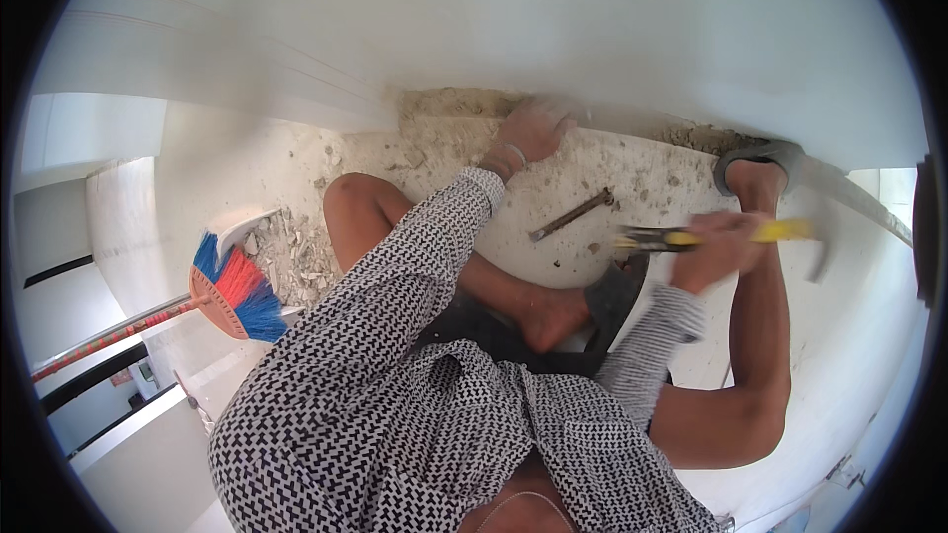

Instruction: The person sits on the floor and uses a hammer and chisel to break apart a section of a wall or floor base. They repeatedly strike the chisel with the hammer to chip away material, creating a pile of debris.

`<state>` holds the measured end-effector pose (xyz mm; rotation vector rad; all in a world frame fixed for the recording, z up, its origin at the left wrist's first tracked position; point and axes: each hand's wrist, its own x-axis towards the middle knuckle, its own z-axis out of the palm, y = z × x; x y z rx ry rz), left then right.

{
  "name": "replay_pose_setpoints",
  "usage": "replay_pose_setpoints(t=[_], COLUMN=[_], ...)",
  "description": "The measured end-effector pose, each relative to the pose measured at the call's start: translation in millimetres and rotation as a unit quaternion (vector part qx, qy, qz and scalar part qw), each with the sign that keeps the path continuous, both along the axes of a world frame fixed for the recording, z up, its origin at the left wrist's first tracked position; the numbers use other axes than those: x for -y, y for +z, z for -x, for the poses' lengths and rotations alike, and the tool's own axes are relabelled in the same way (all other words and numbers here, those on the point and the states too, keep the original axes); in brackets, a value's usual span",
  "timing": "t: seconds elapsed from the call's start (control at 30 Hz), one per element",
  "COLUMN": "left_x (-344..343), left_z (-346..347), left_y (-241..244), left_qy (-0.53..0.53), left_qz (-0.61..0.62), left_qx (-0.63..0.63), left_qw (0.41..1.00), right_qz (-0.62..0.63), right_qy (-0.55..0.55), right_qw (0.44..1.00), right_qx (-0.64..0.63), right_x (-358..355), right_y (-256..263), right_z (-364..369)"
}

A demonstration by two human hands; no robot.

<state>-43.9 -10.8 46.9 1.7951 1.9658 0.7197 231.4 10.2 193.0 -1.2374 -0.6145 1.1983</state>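
My left hand (535, 127) is at the foot of the wall, its fingers curled at a strip of exposed rough mortar (459, 102). Blur hides whether anything is in its grasp. In my right hand (718, 248) is a claw hammer (781, 230) with a yellow and black handle, smeared by motion and raised above the floor near my right leg. A rusty cold chisel (570, 215) lies on the dusty floor (518, 226) between my legs, touched by neither hand.
At left, a broom (238, 285) with blue and red bristles rests against a dustpan (248, 224) beside a heap of rubble (304, 259). Crumbs of mortar litter the floor along the white wall (481, 22). A grey sandal (785, 155) on my right foot is close to the wall.
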Motion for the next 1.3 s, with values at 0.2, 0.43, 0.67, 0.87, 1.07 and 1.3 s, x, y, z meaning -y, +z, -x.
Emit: replay_pose_setpoints(t=[0.2,0.43,0.67,0.87,1.07,1.3], left_x=[-6,-3,5,-5,6,-3], left_z=[13,3,7,-2,4,0], left_y=[-11,-7,-18,-3,-2,6], left_qy=[-0.001,0.023,0.047,0.057,0.05,0.031], left_qz=[-0.008,0.005,0.005,0.013,-0.026,0.029], left_qx=[-0.043,-0.007,-0.005,0.008,0.005,0.024], left_qw=[0.999,1.0,0.999,0.998,0.998,0.999], right_qz=[0.243,-0.028,0.175,0.035,0.189,0.11], right_qy=[0.302,-0.031,0.233,0.009,0.209,0.065], right_qw=[0.92,0.992,0.952,0.996,0.959,0.991], right_qx=[0.049,0.118,0.094,0.082,0.016,0.042], right_x=[28,8,11,21,31,35], right_y=[-48,-35,-15,-66,-33,-97], right_z=[42,41,38,37,22,45])
